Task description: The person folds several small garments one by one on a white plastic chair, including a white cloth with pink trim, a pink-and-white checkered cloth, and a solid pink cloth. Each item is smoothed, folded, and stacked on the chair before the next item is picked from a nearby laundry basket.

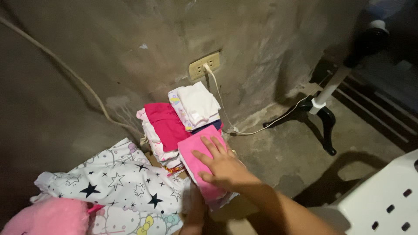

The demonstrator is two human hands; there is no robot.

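Note:
My right hand (220, 164) lies flat, fingers spread, on a folded light pink cloth (191, 150). That cloth tops the nearest of several small stacks of folded clothes against the wall. A dark pink folded garment (164, 122) lies on the stack behind it, and a white folded garment (198, 102) on the stack at the back. My left hand (195, 211) reaches up from the bottom edge under the near end of the pink cloth. Its fingers are hidden by the cloth.
A white cloth with black stars (117, 180) lies to the left, with a fluffy pink thing (48, 217) at the bottom left. On the concrete wall, a socket (203, 65) holds a white cord. A fan stand (320, 111) and a white plastic chair (383, 196) stand at right.

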